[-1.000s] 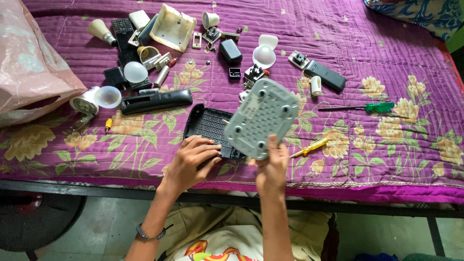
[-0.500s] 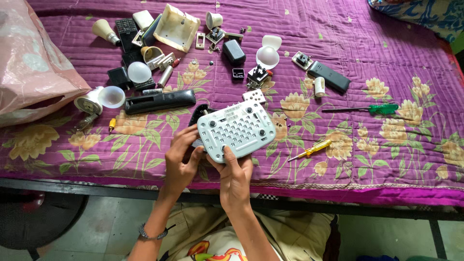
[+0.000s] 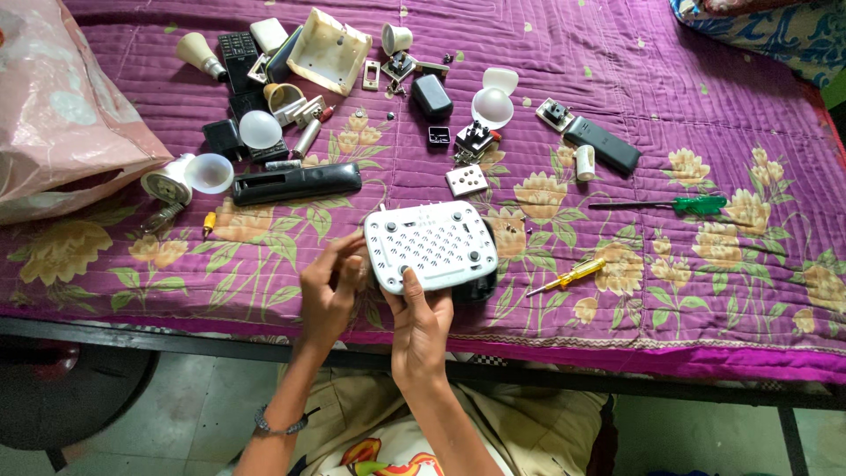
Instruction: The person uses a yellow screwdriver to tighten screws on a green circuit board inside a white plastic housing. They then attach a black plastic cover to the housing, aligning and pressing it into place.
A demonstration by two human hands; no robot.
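A white plastic device cover (image 3: 432,244), perforated with many small holes, lies level over a black base (image 3: 480,286) whose edge shows under its right side. My right hand (image 3: 421,328) grips the cover's near edge from below. My left hand (image 3: 328,291) touches the cover's left edge with its fingertips. Both hands are over the near edge of a purple floral bedspread (image 3: 617,291).
A yellow screwdriver (image 3: 566,276) and a green-handled screwdriver (image 3: 671,205) lie to the right. A black remote (image 3: 296,183), bulb parts (image 3: 210,173), small black boxes, a cream housing (image 3: 330,50) and a white socket plate (image 3: 467,180) are scattered behind. A pink plastic bag (image 3: 62,115) sits left.
The white cover was tilted up to the right of the black base; it has come down flat over the base. Both hands moved toward its near left edge.
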